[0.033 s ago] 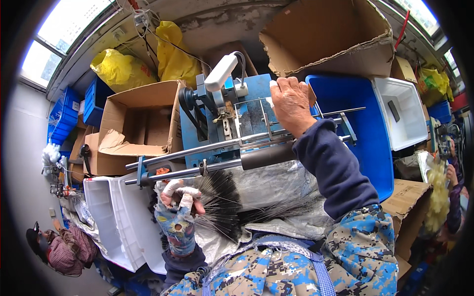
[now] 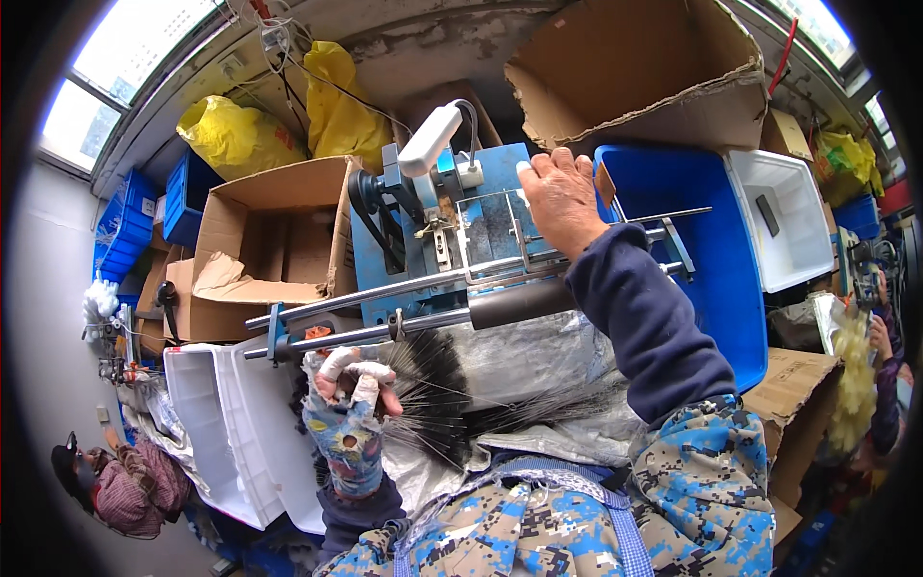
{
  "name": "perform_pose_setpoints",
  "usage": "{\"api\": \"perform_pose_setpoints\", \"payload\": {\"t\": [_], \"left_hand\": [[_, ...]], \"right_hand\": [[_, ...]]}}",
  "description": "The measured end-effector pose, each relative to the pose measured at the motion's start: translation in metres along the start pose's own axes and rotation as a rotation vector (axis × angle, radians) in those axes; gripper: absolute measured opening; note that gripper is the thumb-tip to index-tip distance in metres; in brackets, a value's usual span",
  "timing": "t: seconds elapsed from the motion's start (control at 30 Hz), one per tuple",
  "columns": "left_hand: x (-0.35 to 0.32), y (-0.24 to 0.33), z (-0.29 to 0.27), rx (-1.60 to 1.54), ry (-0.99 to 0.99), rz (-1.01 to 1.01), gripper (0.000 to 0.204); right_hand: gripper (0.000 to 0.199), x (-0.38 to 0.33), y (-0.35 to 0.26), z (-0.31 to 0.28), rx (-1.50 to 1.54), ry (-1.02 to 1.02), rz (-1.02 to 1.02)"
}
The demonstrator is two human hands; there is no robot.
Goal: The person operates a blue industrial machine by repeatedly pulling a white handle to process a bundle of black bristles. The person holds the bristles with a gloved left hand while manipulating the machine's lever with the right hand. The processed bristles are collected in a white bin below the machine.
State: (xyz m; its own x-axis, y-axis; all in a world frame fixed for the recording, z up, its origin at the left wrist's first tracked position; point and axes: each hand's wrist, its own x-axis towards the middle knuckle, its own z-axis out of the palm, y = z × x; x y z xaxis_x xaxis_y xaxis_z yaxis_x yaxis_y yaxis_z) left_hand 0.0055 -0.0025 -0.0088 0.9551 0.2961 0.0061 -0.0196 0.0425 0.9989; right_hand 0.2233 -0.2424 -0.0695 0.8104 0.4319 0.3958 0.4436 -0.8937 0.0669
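left hand (image 2: 354, 381) curls by the wires (image 2: 423, 385), right hand (image 2: 565, 199) over the machine (image 2: 490, 229); grips cannot be told. loading wires seems in hand, next calling for careful alignment.

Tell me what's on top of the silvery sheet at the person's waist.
Thin dark strands fan out over the silvery sheet, beside the left hand. The densest strands cover part of it; anything beneath them cannot be seen.

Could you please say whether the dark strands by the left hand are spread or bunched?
Spread: the dark strands fan out, gaps showing.
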Motion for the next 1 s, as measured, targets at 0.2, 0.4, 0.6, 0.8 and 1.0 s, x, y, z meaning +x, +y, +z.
{"api": "perform_pose_setpoints", "payload": {"t": [0.2, 0.4, 0.6, 0.8, 1.0], "left_hand": [[-0.004, 0.004, -0.04, -0.058, 0.121, 0.156, 0.034], [-0.001, 0.0, -0.001, -0.059, -0.044, 0.215, 0.037], [-0.016, 0.002, 0.019, 0.0, -0.284, 0.066, 0.035], [0.013, -0.094, -0.048, 1.661, -0.395, 0.513, 0.042], [0.022, -0.109, -0.058, 1.45, -0.405, 0.562, 0.039]], "right_hand": [[0.007, -0.032, 0.004, -0.073, 0.193, -0.261, -0.188], [0.042, -0.099, -0.05, -0.114, 0.947, -0.348, -0.307], [0.026, -0.075, -0.085, -0.119, 1.677, -0.75, -0.057], [0.012, -0.019, -0.045, -0.065, 0.528, -0.182, -0.032], [0.014, 0.021, -0.048, 0.002, 0.219, -0.269, 0.013]]}}
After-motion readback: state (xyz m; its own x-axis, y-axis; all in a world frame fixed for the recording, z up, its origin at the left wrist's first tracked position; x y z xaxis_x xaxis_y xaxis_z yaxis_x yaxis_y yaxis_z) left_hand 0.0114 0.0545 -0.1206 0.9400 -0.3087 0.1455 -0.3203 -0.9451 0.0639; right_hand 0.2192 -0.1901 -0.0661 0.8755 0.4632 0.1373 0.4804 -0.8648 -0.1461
